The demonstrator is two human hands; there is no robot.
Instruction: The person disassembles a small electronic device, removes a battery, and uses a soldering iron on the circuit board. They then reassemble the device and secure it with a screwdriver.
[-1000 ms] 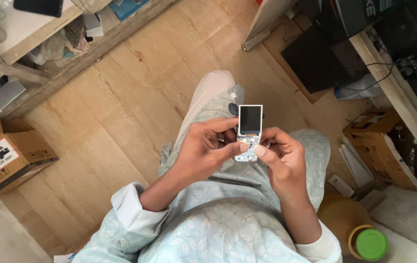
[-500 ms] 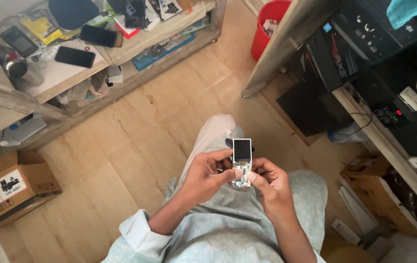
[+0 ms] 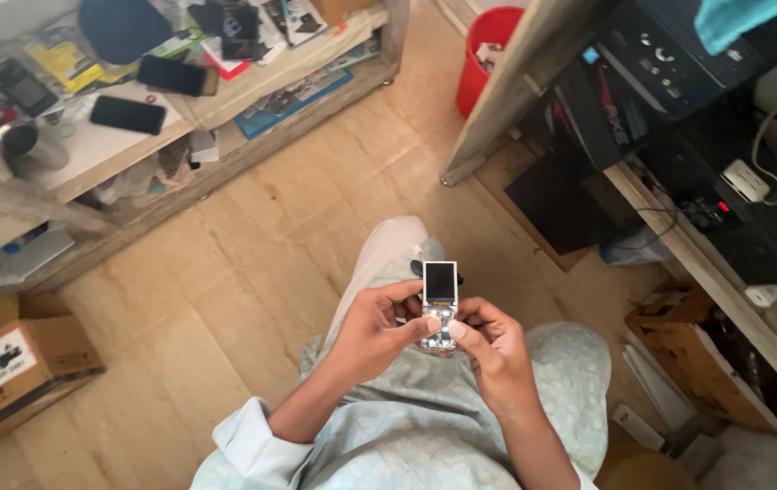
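The person sits above a pale wooden floor and holds a small silver phone with a dark upright screen over the lap, in front of the light patterned trousers. The left hand grips the phone from its left side, with the fingers curled around the body and the thumb on the keypad. The right hand grips it from the right side in the same way, and its thumb also lies on the keypad, so both hands are closed on the phone and the two thumbs are just beside each other. On the left, a wooden shelf carries two flat black phones, papers and a dark blue cap. A brown cardboard box stands on the floor at the lower left, and a red bucket stands near the top, beside a wooden post.
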